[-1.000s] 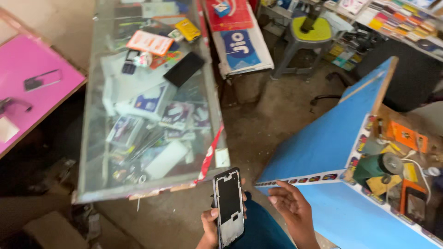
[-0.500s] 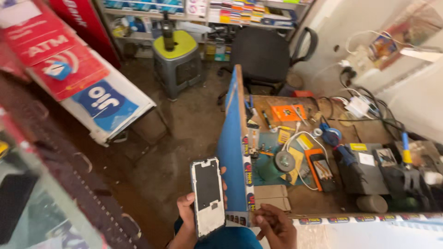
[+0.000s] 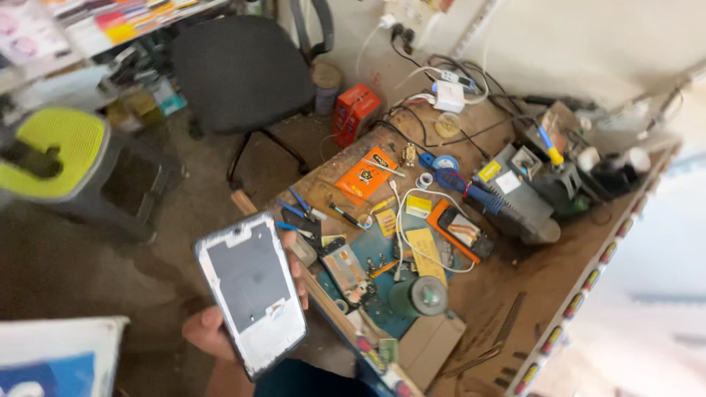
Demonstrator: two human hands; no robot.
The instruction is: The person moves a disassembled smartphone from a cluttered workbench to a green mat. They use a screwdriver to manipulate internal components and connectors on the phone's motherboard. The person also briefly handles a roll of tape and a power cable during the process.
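My left hand (image 3: 220,327) grips the phone frame (image 3: 251,292) from behind, fingers (image 3: 298,276) curling round its right edge, thumb at its lower left. The frame's long axis runs up and slightly left, tilted away from me, bare inner face toward me. My right hand is out of view, so I cannot tell its state. The surface (image 3: 529,294) lies just to the right of the frame; nearest my fingers there is an opened phone (image 3: 344,268) on the blue mat (image 3: 382,254).

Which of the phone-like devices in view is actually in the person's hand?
The grey phone frame with the white border, gripped in the left hand. The orange-edged phone lies flat on the workbench, untouched.
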